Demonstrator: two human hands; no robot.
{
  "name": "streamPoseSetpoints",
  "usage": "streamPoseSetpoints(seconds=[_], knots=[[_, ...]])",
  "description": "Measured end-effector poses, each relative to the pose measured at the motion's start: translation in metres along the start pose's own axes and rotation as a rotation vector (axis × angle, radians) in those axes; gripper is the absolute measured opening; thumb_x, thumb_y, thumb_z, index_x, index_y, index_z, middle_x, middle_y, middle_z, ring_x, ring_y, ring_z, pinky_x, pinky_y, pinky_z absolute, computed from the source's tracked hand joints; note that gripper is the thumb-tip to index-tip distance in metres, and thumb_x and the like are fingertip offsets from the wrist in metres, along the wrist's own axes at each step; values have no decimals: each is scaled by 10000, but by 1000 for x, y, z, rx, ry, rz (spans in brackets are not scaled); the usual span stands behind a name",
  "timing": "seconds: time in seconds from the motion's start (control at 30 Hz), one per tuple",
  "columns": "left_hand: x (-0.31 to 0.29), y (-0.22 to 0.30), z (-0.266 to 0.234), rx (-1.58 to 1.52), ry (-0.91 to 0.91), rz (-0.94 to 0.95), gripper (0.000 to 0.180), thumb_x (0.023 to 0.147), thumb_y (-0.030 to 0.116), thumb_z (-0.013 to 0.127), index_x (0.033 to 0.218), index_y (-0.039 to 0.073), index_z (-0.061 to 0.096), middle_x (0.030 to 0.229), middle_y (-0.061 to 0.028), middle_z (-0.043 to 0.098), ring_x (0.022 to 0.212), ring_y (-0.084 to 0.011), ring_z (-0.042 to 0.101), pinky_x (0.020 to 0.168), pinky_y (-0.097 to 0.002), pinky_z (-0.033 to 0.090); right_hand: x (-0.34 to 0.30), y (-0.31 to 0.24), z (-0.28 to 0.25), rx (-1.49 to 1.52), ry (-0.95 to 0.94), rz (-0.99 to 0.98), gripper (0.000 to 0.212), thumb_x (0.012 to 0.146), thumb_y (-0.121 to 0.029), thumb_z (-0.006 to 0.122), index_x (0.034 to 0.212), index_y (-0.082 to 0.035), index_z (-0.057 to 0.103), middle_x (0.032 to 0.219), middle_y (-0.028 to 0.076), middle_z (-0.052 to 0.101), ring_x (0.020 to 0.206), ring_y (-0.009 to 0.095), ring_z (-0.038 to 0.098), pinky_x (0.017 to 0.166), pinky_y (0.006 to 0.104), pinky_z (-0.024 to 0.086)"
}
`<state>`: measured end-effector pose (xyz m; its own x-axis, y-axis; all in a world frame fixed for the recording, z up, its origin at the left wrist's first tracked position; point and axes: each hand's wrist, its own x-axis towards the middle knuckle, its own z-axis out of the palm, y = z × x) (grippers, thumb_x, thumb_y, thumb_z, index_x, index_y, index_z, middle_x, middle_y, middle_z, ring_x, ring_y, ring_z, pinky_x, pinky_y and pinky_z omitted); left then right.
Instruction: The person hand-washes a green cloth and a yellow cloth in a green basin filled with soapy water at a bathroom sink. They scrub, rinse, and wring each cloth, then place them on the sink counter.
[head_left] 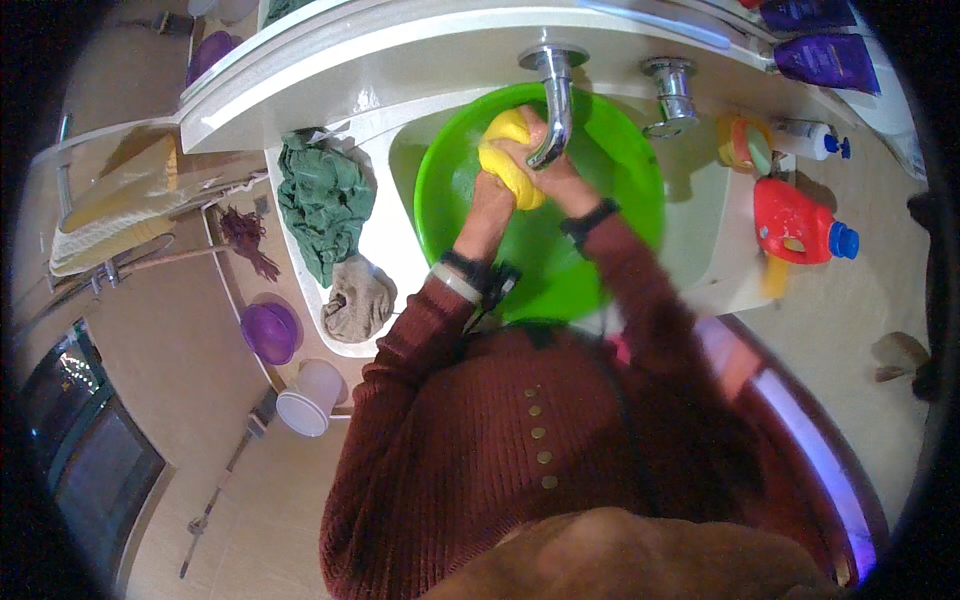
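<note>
Both my hands are closed around a bunched yellow cloth (502,155) over a round green basin (540,255). My left hand (493,196) grips it from the lower left, its fingers mostly hidden by the cloth. My right hand (549,172) grips the other side, partly behind the chrome tap (558,110). The tap's spout hangs in front of the right hand. Whether water is running or standing in the basin, I cannot tell. A dark band circles each wrist.
The basin sits in a white sink (690,235). To its left lie a crumpled green garment (322,205) and a grey-beige cloth (358,300). A red detergent bottle (790,222) with a blue cap stands right, near a white pump bottle (803,138). A chrome valve (671,95) juts beside the tap.
</note>
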<state>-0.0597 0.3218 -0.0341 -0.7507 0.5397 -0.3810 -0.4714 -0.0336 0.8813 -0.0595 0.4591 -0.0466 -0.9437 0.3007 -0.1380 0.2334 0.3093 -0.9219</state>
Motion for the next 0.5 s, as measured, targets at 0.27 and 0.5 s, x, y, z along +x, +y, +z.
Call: streamPoseSetpoints(seconds=[0.27, 0.5], knots=[[11, -3, -4, -45, 87, 10, 356, 1013, 184, 616, 1339, 43, 586, 1252, -46, 644, 1120, -165, 616, 974, -325, 491, -5, -7, -14, 227, -116, 53, 443, 883, -241, 781, 1216, -28, 579, 1118, 73, 662, 1039, 204, 632, 940, 355, 513], [13, -1, -14, -590, -66, -223, 395, 1033, 249, 596, 1374, 51, 568, 1298, -53, 654, 1151, -203, 658, 984, -366, 549, -41, -34, -45, 641, -95, 191, 502, 900, -141, 711, 1362, -42, 540, 1308, 40, 601, 1240, 189, 553, 1078, 326, 420]])
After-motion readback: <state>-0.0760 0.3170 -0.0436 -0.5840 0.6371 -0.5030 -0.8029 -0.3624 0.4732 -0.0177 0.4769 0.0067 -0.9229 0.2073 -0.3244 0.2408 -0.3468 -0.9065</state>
